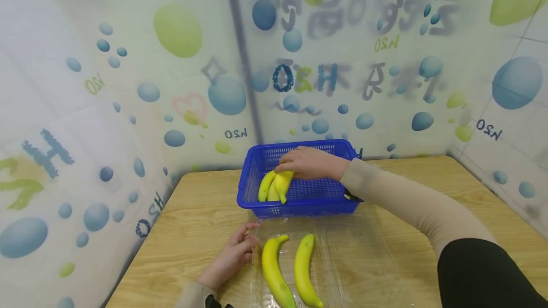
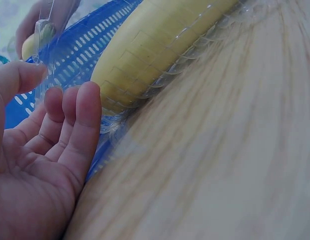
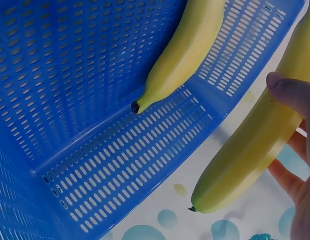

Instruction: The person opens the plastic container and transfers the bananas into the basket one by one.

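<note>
My right hand (image 1: 310,163) grips a yellow banana (image 1: 283,185) over the left part of the blue plastic basket (image 1: 299,210). In the right wrist view, the thumb lies across this held banana (image 3: 244,155), with fingers behind it. Another banana (image 3: 182,55) lies inside the basket. My left hand (image 1: 233,253) is at the left edge of a clear plastic clamshell container (image 1: 325,260), its fingers loosely bent and thumb apart, fingertips right at the plastic wall. Two bananas, a left one (image 1: 274,270) and a right one (image 1: 305,272), lie side by side in the container's left half.
The basket stands at the back of the wooden table (image 1: 205,213), directly behind the container. The container's transparent right half (image 1: 364,260) lies spread flat. Behind the table hangs a patterned curtain (image 1: 205,146) with blue and green spots, and similar sheets flank both sides.
</note>
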### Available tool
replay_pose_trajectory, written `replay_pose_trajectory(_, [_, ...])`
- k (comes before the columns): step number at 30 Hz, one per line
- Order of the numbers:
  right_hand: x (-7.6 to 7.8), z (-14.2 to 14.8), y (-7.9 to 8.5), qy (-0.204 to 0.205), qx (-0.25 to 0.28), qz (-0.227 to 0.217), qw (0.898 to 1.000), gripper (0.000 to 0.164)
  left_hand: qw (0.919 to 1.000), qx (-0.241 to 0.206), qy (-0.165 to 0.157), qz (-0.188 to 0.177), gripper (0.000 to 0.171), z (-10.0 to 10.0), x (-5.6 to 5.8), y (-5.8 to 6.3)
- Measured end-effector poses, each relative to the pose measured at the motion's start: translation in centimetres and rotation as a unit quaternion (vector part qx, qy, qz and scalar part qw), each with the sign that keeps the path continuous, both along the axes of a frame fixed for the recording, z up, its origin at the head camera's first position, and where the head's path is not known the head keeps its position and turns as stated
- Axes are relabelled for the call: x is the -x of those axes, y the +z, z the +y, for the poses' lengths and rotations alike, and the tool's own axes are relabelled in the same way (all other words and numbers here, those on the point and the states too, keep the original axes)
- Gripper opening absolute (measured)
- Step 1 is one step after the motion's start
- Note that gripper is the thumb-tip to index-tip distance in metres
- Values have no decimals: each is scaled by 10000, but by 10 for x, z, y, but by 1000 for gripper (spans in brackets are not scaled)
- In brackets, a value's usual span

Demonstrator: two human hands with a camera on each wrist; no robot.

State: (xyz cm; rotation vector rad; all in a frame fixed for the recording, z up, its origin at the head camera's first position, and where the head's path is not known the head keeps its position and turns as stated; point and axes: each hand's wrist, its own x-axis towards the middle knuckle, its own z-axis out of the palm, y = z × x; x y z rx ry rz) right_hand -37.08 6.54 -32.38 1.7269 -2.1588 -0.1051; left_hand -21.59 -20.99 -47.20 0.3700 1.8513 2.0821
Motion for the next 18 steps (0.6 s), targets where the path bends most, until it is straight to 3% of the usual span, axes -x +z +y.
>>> replay_pose_trajectory(18, [26, -8, -6, -445, -355, -129, 9983, 41, 9999, -134, 59, -65, 50, 0, 0, -2])
